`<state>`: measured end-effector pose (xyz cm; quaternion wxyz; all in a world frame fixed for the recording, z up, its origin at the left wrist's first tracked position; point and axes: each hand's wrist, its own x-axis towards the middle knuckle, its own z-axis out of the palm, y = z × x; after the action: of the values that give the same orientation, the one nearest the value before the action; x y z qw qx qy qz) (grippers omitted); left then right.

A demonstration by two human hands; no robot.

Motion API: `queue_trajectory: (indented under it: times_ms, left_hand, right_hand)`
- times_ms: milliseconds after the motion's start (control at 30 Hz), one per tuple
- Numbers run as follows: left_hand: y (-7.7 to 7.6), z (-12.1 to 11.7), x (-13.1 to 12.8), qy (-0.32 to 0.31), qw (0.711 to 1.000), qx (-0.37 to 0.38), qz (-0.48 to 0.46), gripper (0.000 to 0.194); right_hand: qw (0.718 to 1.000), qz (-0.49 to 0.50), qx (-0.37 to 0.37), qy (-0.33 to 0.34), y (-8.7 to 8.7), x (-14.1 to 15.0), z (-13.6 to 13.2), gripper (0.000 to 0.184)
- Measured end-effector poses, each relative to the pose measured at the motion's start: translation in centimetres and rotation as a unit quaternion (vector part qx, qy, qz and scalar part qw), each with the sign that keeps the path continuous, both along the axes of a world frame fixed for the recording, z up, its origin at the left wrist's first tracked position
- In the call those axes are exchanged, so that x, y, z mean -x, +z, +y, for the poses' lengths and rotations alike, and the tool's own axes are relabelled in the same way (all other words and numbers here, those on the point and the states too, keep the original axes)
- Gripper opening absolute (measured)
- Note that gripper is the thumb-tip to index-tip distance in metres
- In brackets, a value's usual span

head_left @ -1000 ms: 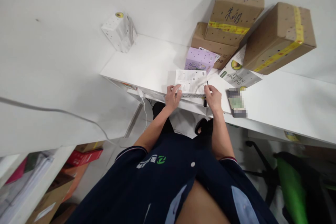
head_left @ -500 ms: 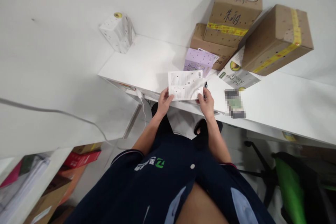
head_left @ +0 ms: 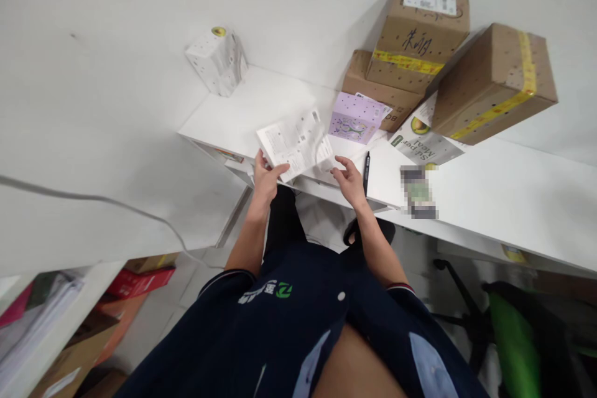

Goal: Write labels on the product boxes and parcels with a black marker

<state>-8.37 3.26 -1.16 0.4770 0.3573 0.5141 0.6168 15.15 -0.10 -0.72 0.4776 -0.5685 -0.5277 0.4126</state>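
My left hand [head_left: 267, 178] grips a flat white printed box [head_left: 295, 144] by its lower left corner, thumb on top. The box is tilted above the front edge of the white desk. My right hand [head_left: 349, 178] is close to the box's lower right corner, fingers curved and apart, with nothing visible in them; whether a fingertip touches the box I cannot tell. Just right of that hand a black marker [head_left: 367, 173] lies on the desk. Behind the box stands a purple printed carton [head_left: 355, 118].
Brown cartons with yellow tape [head_left: 410, 43] are stacked at the back, beside another taped carton [head_left: 499, 81]. A white Super Meal box [head_left: 422, 140] and a blurred-out phone-like object [head_left: 418, 191] lie on the right. A white box [head_left: 217, 62] stands back left. A green chair [head_left: 517, 336] is lower right.
The white box has moved left and turned, its right side rising. My right hand has let go of it and shifted left, uncovering the marker. My left hand has moved left with the box.
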Motion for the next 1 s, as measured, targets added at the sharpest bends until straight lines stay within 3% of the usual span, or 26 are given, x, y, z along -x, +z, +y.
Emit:
queue_trajectory:
  times_ms: [100, 233, 400, 600, 700, 767, 867, 933, 1000]
  left_hand:
    - [0.1, 3.8, -1.0, 0.067, 0.992, -0.061, 0.091, 0.11]
    - [0.0, 9.4, -3.9, 0.117, 0.964, -0.053, 0.233, 0.106]
    - [0.7, 14.6, -8.2, 0.035, 0.943, 0.037, 0.329, 0.098]
    - [1.5, 19.8, -10.9, -0.071, 0.961, 0.063, 0.26, 0.099]
    - [1.3, 21.3, -9.4, -0.146, 0.958, 0.038, 0.243, 0.086]
    - [1.5, 22.1, -7.1, -0.135, 0.959, 0.023, 0.247, 0.07]
    - [3.2, 23.3, -2.0, 0.022, 0.961, -0.004, 0.274, 0.048]
    - [5.1, 24.1, 1.7, 0.134, 0.941, -0.016, 0.311, 0.049]
    - [7.2, 24.9, 5.4, 0.183, 0.919, -0.027, 0.347, 0.058]
  right_hand:
    - [0.997, -0.07, -0.018, -0.016, -0.1, -0.2, -0.5, 0.044]
    - [0.987, -0.143, -0.061, -0.032, -1.5, -0.5, -0.3, 0.038]
    - [0.98, -0.184, -0.057, -0.042, -3.4, -0.8, 0.8, 0.033]
    - [0.972, -0.213, -0.079, -0.053, -4.3, -0.8, 1.1, 0.031]
    - [0.971, -0.219, -0.084, -0.045, -4.3, -0.7, 0.8, 0.03]
    - [0.971, -0.219, -0.081, -0.045, -4.3, -0.7, 0.7, 0.029]
    - [0.973, -0.213, -0.076, -0.05, -4.2, -0.6, 0.6, 0.029]
    - [0.973, -0.213, -0.076, -0.054, -4.1, -0.6, 0.5, 0.029]
    - [0.972, -0.215, -0.081, -0.056, -4.1, -0.5, 0.4, 0.028]
